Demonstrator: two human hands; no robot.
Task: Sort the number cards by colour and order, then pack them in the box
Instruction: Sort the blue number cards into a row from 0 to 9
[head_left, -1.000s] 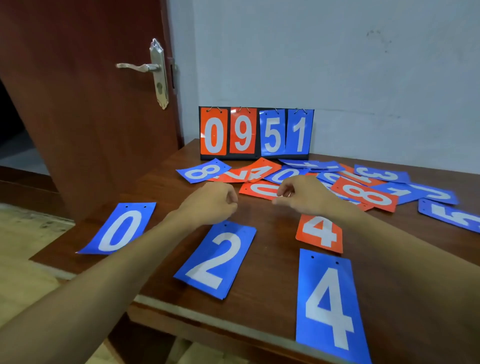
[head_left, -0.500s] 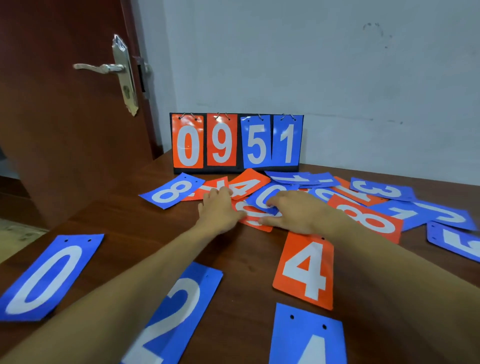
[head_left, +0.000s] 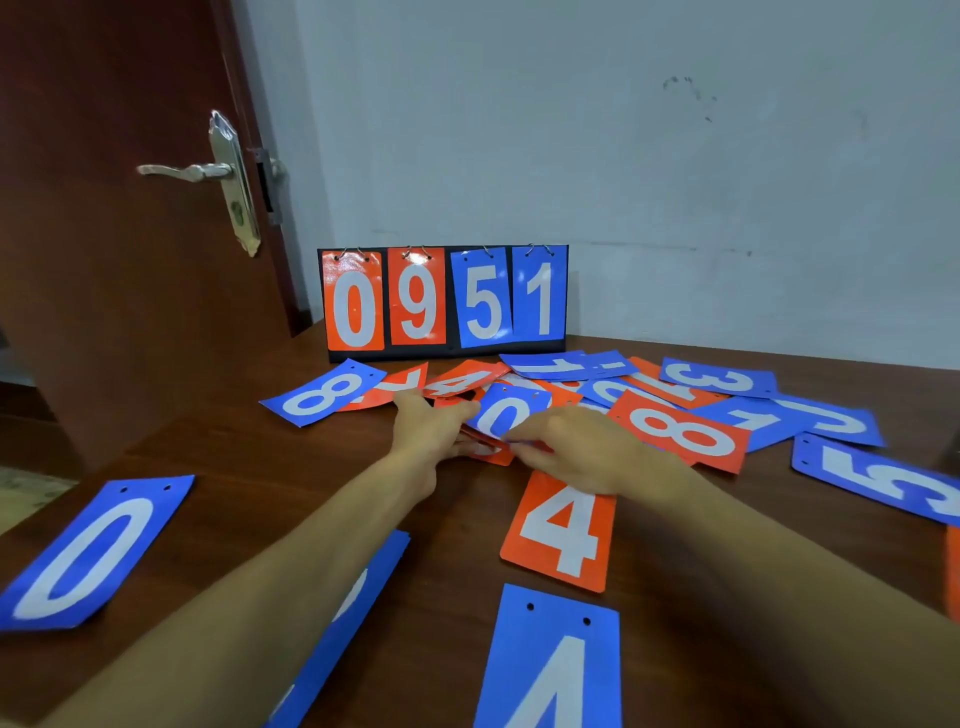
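Observation:
Blue and orange number cards lie scattered on the wooden table (head_left: 249, 467). My left hand (head_left: 428, 434) rests flat on an orange card (head_left: 493, 456) at the front of the pile. My right hand (head_left: 582, 449) pinches the near edge of a blue 0 card (head_left: 506, 415) lying on that pile. Set apart nearer me are a blue 0 (head_left: 88, 551), a blue card (head_left: 358, 603) half hidden under my left arm, an orange 4 (head_left: 563, 530) and a blue 4 (head_left: 550, 665). No box is in view.
A flip scoreboard (head_left: 447, 301) reading 0 9 5 1 stands against the wall behind the pile. A blue 8 (head_left: 324, 392), an orange 8 (head_left: 680, 431), a blue 3 (head_left: 717, 379) and a blue 5 (head_left: 878, 478) ring the pile. A door with a metal handle (head_left: 187, 170) is left.
Both hands have reached forward from the open tabletop into the pile. The blue 0 now lies on the orange card between them, and the view has moved closer.

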